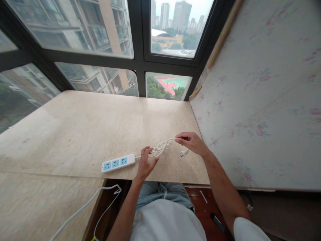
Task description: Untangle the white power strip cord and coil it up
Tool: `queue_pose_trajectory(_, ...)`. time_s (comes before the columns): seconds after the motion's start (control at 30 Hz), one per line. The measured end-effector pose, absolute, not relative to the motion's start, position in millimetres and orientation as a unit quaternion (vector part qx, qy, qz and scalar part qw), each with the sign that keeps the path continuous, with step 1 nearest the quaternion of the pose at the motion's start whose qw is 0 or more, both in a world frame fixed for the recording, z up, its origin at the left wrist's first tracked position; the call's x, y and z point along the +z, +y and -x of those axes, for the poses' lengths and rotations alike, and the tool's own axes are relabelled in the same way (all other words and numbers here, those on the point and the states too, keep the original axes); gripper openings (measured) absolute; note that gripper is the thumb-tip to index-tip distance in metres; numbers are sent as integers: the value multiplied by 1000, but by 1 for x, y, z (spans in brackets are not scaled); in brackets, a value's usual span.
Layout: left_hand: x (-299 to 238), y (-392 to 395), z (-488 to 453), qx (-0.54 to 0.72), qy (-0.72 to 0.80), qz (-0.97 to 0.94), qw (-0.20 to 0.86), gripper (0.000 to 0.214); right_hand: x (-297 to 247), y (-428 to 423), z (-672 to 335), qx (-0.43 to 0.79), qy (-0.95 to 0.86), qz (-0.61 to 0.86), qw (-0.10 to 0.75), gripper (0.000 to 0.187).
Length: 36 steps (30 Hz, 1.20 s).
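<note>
A white power strip (118,163) with light blue socket faces rests on the marble-patterned counter. Its white cord (162,147) leaves the right end and runs into a loose, tangled bundle. My left hand (146,164) is closed around the near side of that bundle, just right of the strip. Pinched between the thumb and fingers of my right hand (189,141) is a stretch of the same cord at the bundle's upper right. The plug (184,153) hangs below my right hand, its prongs pointing left.
The beige counter (112,120) reaches back to dark-framed windows (140,60). On the right stands a wall with flowered paper (250,100). Another white cable (82,207) crosses the counter's lower left edge. Below lies a reddish floor (200,207) with a dark object (217,222).
</note>
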<state>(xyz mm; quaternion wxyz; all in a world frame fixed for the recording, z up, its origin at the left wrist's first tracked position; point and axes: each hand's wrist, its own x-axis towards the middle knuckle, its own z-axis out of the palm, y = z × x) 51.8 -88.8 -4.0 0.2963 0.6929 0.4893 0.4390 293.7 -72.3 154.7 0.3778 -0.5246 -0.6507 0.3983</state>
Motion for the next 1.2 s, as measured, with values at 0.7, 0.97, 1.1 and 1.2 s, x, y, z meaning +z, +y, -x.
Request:
queue_pose_trajectory(0.7, -19, -54, -14, 304, 520, -730, 322, 40, 169, -45, -381, 252, -356, 489, 755, 22)
queue_pose_trajectory(0.97, -25, -31, 23, 253, 550, -764, 223, 21, 166, -20, -418, 223, -314, 468, 795, 24)
queue_pose_trajectory(1.1, -29, -15, 38, 279, 569, -749, 194, 21, 170, -18, -420, 198, -333, 460, 799, 20)
queue_pose_trajectory(1.2, -32, -7, 44, 293, 581, -739, 174, 20, 178, -20, -420, 169, -339, 447, 810, 17)
